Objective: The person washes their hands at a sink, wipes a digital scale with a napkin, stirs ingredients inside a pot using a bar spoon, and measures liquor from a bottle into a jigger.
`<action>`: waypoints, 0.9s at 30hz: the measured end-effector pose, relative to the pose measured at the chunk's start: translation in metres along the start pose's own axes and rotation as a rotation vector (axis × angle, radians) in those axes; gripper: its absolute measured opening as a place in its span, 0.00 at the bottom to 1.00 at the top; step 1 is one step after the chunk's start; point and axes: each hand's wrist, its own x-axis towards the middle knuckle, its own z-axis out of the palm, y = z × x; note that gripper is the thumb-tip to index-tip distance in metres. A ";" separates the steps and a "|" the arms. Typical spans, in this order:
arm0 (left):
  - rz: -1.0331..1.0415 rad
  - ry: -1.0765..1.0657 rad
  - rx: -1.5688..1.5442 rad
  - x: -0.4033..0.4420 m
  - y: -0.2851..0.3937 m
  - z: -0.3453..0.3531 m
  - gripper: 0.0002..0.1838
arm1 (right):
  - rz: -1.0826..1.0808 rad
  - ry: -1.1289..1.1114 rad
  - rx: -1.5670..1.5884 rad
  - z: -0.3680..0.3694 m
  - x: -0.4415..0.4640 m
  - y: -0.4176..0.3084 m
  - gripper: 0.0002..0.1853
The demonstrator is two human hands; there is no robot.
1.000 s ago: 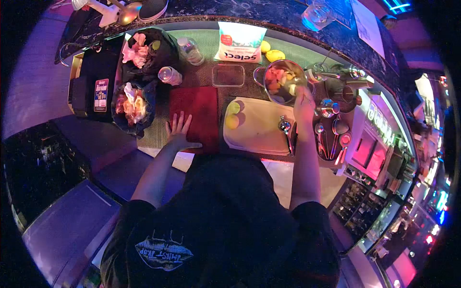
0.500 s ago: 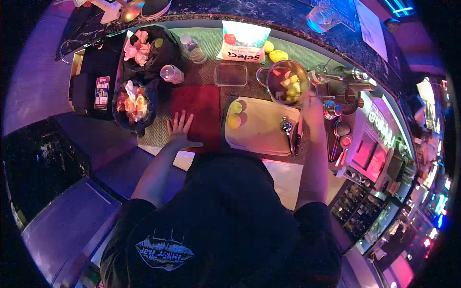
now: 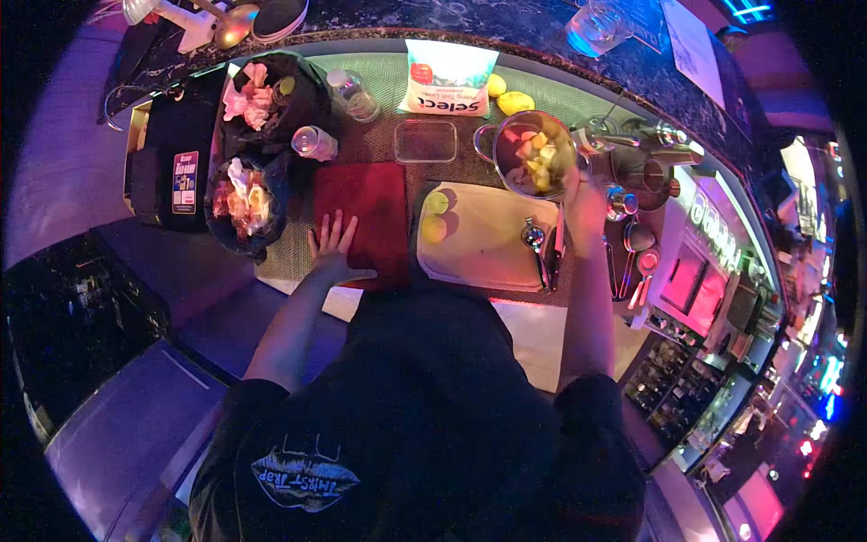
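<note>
My left hand (image 3: 333,250) lies flat with its fingers spread, on the left edge of a red cloth (image 3: 375,208). My right hand (image 3: 585,203) is closed at the near right rim of a metal pot (image 3: 506,172); what its fingers grip is blurred. Pale yellow chunks of fruit (image 3: 542,163) lie inside the pot. Below it, a cutting board (image 3: 483,244) carries two yellow-green citrus pieces (image 3: 435,228) at its left side. A metal hand squeezer (image 3: 533,237) and a knife (image 3: 558,237) rest along the board's right side.
A clear rectangular container (image 3: 426,142) sits behind the board, near a white "Select" bag (image 3: 449,79) and lemons (image 3: 516,102). Bags of scraps (image 3: 242,203), a glass jar (image 3: 314,143) and a clear bottle (image 3: 352,97) stand left. A jigger (image 3: 620,202) and strainers (image 3: 639,237) lie right.
The whole view has shifted slightly left. Inside the pot the fruit chunks lie differently, and my right hand has moved a little at the rim. My left hand stays flat on the cloth.
</note>
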 end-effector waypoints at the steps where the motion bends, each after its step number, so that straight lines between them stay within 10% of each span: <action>1: -0.009 -0.019 0.003 -0.001 0.001 -0.002 0.84 | -0.012 0.000 0.141 0.005 -0.003 0.001 0.21; 9: -0.037 -0.096 -0.004 0.001 0.006 -0.016 0.83 | -0.093 0.292 0.830 0.039 0.000 0.005 0.17; 17: -0.030 -0.067 0.001 0.001 0.005 -0.009 0.84 | -0.238 0.447 0.520 0.052 0.015 0.003 0.15; 20: -0.040 -0.080 0.008 0.002 0.004 -0.013 0.84 | -0.124 0.157 0.851 0.038 0.005 -0.022 0.12; 27: -0.062 -0.113 0.034 0.000 0.003 -0.010 0.84 | -0.310 0.082 0.473 0.008 -0.019 -0.031 0.13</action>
